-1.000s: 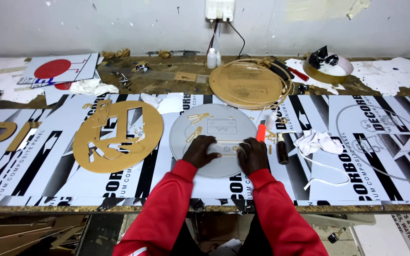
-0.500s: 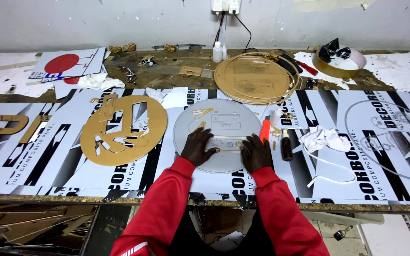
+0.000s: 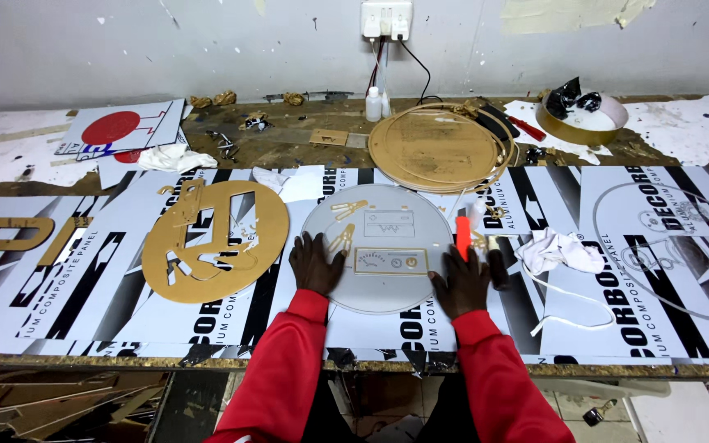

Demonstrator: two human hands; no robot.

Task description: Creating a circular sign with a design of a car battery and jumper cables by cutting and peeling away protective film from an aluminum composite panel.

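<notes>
A clear round disc (image 3: 387, 209) with small gold cut-out pieces and a gold rectangular plate (image 3: 390, 261) on it lies flat on the workbench in front of me. My left hand (image 3: 316, 264) rests flat, fingers spread, on the disc's left edge. My right hand (image 3: 462, 280) rests flat on the disc's right edge, beside an orange utility knife (image 3: 463, 235). Both arms wear red sleeves.
A gold cut-out disc (image 3: 213, 240) lies to the left. A round wooden board (image 3: 438, 149) lies behind, near a white glue bottle (image 3: 373, 104). A white rag (image 3: 561, 250) and white cord lie to the right. Printed black-and-white sheets (image 3: 666, 271) cover the bench; wood scraps sit below its front edge.
Both hands have slid outward from the disc's lower middle to its left and right edges. The camera has tilted slightly.
</notes>
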